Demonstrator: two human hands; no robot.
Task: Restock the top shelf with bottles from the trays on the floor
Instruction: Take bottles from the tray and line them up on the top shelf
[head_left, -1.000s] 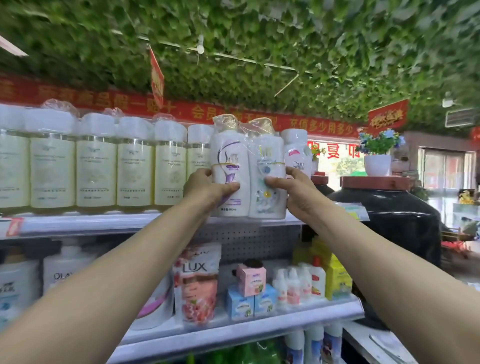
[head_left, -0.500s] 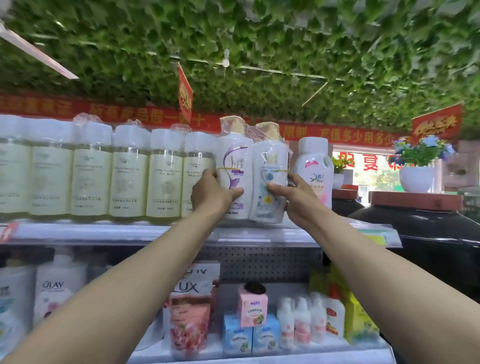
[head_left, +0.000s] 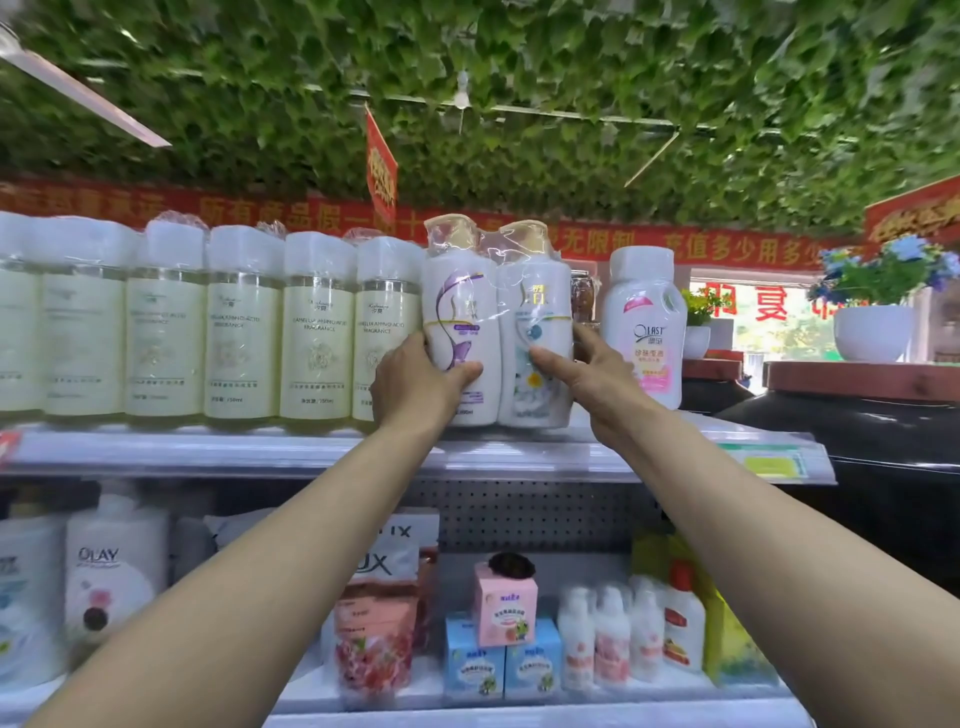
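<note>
Twin pack: two white bottles shrink-wrapped together (head_left: 498, 338), standing upright at the front of the top shelf (head_left: 260, 457); the left one has a purple swirl, the right one a daisy, and the brand print is too blurred to read.
Left hand: the left hand (head_left: 415, 384) holds the pack's left bottle low down, thumb curled across its front.
Right hand: the right hand (head_left: 587, 374) holds the right bottle, thumb on the front, fingers round its far side.
Left neighbours: a row of pale yellow bottles (head_left: 317, 332) with white caps, labels reading "FRAGRANCE" and "750ml"; the nearest one sits just beside the pack.
Right neighbour: a white bottle marked "LAST" (head_left: 647, 327) with pink print, just beside the right hand.
Shelf edge: a clear price rail runs along the front lip, with a green-yellow tag (head_left: 769, 462) at its right end.
Open room: bare shelf front shows only to the right of the pack.
Lower shelf: an "OLAY" bottle (head_left: 111, 577), a "LUX" refill pouch (head_left: 376, 613), small blue and pink boxes (head_left: 501, 644).
Overhead: red banners with Chinese characters (head_left: 727, 249) under a ceiling of green leaves.
</note>
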